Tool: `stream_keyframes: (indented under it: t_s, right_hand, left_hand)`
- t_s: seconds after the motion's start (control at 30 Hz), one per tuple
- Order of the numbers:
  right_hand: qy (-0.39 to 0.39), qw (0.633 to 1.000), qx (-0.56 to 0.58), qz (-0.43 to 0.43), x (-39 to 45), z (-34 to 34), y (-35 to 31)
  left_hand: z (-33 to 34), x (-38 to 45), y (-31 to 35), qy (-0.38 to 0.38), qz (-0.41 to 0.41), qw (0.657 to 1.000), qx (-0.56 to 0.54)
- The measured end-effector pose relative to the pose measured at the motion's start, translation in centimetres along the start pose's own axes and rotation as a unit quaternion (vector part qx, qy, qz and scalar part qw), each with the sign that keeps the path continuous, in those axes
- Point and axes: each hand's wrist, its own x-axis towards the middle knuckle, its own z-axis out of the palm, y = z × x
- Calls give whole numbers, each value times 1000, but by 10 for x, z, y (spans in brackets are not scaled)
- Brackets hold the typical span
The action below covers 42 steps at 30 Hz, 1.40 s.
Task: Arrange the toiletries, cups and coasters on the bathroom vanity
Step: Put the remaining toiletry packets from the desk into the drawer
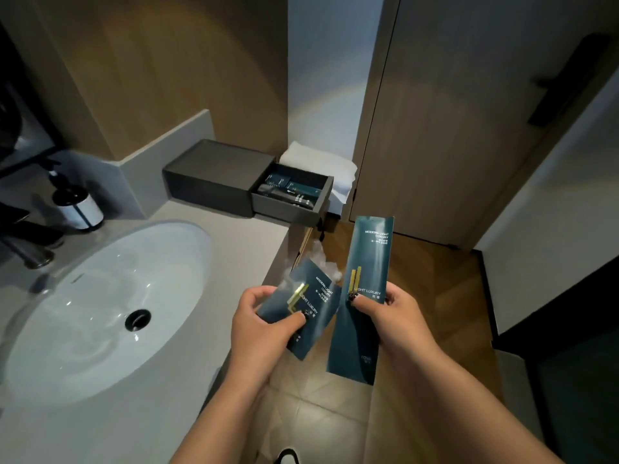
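Two flat teal packets with gold print are held out past the table's front edge, above the floor. The left hand [264, 324] is clamped on the short packet [301, 316], thumb pressed on its glossy face and fingers curled behind, and the packet is tilted to the right. The right hand [395, 316] pinches the long packet [363, 296] near its middle, thumb on the front; this one is a narrow strip standing nearly upright, its top end reaching up toward the drawer. The two packets almost meet at their near edges.

The table [234, 252] is smooth, matte grey stone with a raised lip at the back. Sunk into it is an oval white basin [83, 313], glossy and wet-looking, with a dark round drain. A dark round pump bottle [78, 205] with a white label stands at the back left, just beside the dark tap.

At the table's right rear corner sits a boxy dark grey organiser [207, 175], its drawer [291, 192] pulled out to the right and holding more teal packets and dark items. A folded white towel [318, 162] lies behind the drawer. Bare grey surface runs between basin and organiser. To the right, wood-grain flooring [435, 279] lies open toward a tall wood-toned door [452, 112]
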Motion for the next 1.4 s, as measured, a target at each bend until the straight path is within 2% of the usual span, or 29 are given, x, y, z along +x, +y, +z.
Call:
stream_keyframes:
  t_s: [0.13, 0.3, 0.4, 0.5, 0.6, 0.77, 0.97, 1.07, 1.2, 1.3, 1.4]
  right_hand:
    - [6, 999, -35, -41, 54, -2, -26]
    - [-4, 997, -51, -54, 109, -6, -41]
    - [-29, 998, -45, -38, 141, -12, -47]
    - [-66, 996, -47, -22, 179, -22, -56]
    - [-90, 987, -133, -28, 224, -36, -64]
    - [-150, 972, -178, -31, 286, -59, -93]
    - [-184, 965, -182, -31, 329, -70, -113]
    - [-213, 960, -180, -34, 342, -63, -117]
    - [-233, 943, -233, -53, 363, -43, -115]
    - [-227, 921, -302, -94, 379, -25, -115]
    - [-247, 872, -398, -145, 397, -9, -122]
  left_hand:
    - [18, 48, 21, -84, 7, 995, 54]
    - [41, 85, 35, -90, 6, 996, 21]
    - [57, 104, 42, -54, -19, 998, -22]
    - [79, 128, 51, 28, -33, 995, -88]
    - [109, 148, 60, 117, -43, 980, -153]
    - [162, 175, 70, 205, -44, 950, -230]
    - [199, 190, 74, 241, -63, 933, -258]
    - [201, 199, 76, 265, -60, 927, -259]
    - [195, 217, 77, 279, -45, 926, -251]
    - [183, 233, 82, 290, -39, 923, -250]
    - [167, 251, 86, 304, -39, 918, -250]
